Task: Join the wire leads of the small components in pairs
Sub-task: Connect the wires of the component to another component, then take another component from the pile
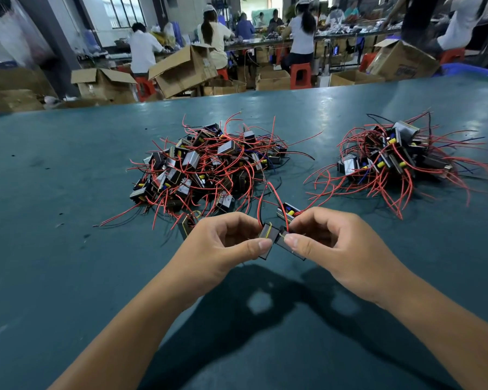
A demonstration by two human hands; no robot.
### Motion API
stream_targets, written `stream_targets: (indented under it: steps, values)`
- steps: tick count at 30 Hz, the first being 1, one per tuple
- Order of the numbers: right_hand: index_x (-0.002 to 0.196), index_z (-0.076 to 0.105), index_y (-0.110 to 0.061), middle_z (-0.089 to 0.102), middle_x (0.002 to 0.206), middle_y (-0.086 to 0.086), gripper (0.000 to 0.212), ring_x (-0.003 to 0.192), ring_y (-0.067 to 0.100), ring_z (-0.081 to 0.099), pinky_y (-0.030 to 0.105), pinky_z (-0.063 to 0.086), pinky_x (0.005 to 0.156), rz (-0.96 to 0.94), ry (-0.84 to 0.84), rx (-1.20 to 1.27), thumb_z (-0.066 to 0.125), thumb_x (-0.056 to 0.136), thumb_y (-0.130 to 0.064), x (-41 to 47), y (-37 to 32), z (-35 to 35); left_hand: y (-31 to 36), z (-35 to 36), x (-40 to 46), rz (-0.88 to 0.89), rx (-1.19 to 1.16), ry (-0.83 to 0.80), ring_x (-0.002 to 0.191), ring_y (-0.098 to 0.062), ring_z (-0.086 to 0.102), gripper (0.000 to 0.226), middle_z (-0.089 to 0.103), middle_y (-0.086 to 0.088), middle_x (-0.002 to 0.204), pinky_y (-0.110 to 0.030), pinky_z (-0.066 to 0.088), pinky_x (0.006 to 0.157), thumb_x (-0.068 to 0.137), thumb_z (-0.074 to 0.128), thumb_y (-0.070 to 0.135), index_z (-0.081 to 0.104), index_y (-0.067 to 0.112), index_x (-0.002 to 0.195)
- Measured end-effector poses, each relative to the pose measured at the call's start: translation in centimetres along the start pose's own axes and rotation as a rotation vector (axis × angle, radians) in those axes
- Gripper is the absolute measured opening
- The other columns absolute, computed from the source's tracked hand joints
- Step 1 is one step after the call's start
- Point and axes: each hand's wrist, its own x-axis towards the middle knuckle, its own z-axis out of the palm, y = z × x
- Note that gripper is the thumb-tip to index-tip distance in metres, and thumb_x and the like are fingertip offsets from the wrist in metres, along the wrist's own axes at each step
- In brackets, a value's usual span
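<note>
Left hand [226,243] pinches one small black block component with a yellow band [266,240]; right hand [326,239] pinches its twin [289,244], both touching just above the green table [68,220]. I'd keep the bodies steady and line up the thin red wire leads [261,201] before twisting.

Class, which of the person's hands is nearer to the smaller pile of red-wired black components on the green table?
Right. The right hand lies below-left of that pile; the left hand sits farther left, beneath the other pile.
</note>
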Motion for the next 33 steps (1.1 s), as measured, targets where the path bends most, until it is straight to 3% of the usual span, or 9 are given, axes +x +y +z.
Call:
stream_targets:
  steps: [3,9,12,16,19,25,28,31,33]
  values:
    - [0.091,0.069,-0.032,0.072,0.083,0.000,0.026,0.080,0.025,0.066,0.041,0.053,0.075,0.008,-0.001,-0.022,0.068,0.075,-0.053,-0.1,0.0,-0.1,0.0,0.2,0.0,-0.016,-0.004,0.003,0.079,-0.016,0.061,0.036,0.069,-0.008,0.086,-0.031,0.047,0.079,0.076,0.080,0.024,0.069,0.000,0.100]
    - [0.085,0.070,-0.023,0.068,0.068,-0.005,0.021,0.058,0.007,0.057,0.022,0.048,0.057,0.031,0.038,0.046,0.075,0.081,-0.043,0.2,-0.1,-0.1,0.3,0.4,0.0,0.006,-0.081,0.026,0.074,-0.009,0.065,0.038,0.072,-0.007,0.085,-0.016,0.049,0.070,0.074,0.079,0.018,0.068,-0.004,0.103]
    - [0.088,0.070,-0.016,0.071,0.074,0.000,0.022,0.063,0.015,0.064,0.027,0.054,0.061,0.034,0.110,0.187,0.072,0.083,-0.037,0.2,-0.3,0.1,0.2,0.9,0.0,0.025,-0.166,0.085,0.075,-0.009,0.066,0.039,0.071,-0.004,0.085,-0.017,0.050,0.071,0.071,0.079,0.018,0.068,-0.002,0.102]
    - [0.092,0.067,-0.009,0.068,0.075,-0.007,0.029,0.070,0.006,0.063,0.027,0.059,0.067,0.034,0.117,0.349,0.067,0.078,-0.034,0.0,-0.7,1.3,0.1,1.9,0.0,0.038,-0.241,0.089,0.076,-0.013,0.064,0.036,0.071,-0.007,0.084,-0.022,0.051,0.071,0.074,0.078,0.021,0.068,-0.001,0.100]
    - [0.089,0.068,-0.014,0.071,0.080,-0.003,0.023,0.077,0.011,0.067,0.031,0.060,0.072,0.054,0.122,0.366,0.068,0.078,-0.035,-0.2,-0.6,1.8,0.1,2.0,-0.2,0.044,-0.213,0.106,0.073,-0.008,0.064,0.020,0.070,0.002,0.079,-0.017,0.050,0.069,0.071,0.080,0.021,0.072,0.013,0.088]
    - [0.094,0.071,-0.035,0.074,0.083,-0.009,0.008,0.079,0.012,0.069,0.046,0.058,0.080,0.055,0.213,0.116,0.070,0.086,-0.037,-0.5,-0.3,1.8,0.3,2.2,-0.2,0.080,-0.099,0.110,0.063,-0.001,0.058,0.013,0.067,0.011,0.070,-0.011,0.045,0.059,0.070,0.083,0.025,0.071,0.027,0.076]
    - [0.097,0.071,-0.040,0.074,0.085,-0.015,0.013,0.078,0.006,0.069,0.032,0.056,0.077,0.011,0.161,-0.027,0.061,0.092,-0.046,-0.8,-0.6,1.7,0.4,2.5,-0.2,0.118,-0.032,0.166,0.063,-0.002,0.058,0.018,0.069,0.011,0.070,-0.014,0.047,0.059,0.068,0.084,0.027,0.068,0.023,0.076]
    - [0.097,0.071,-0.039,0.073,0.085,-0.018,0.023,0.079,-0.001,0.067,0.020,0.051,0.072,-0.003,0.119,-0.106,0.058,0.085,-0.054,-1.1,-1.0,1.8,0.2,2.6,-0.3,0.236,0.256,0.240,0.067,-0.005,0.059,0.022,0.070,0.013,0.075,-0.023,0.050,0.063,0.071,0.082,0.036,0.068,0.024,0.083]
    - [0.097,0.070,-0.037,0.073,0.088,-0.023,0.026,0.084,-0.004,0.067,0.021,0.051,0.076,0.000,0.128,-0.126,0.062,0.081,-0.055,-1.1,-1.1,2.0,0.2,2.8,-0.6,0.327,0.431,0.280,0.072,-0.005,0.060,0.019,0.068,0.014,0.077,-0.017,0.046,0.066,0.077,0.084,0.030,0.068,0.023,0.087]
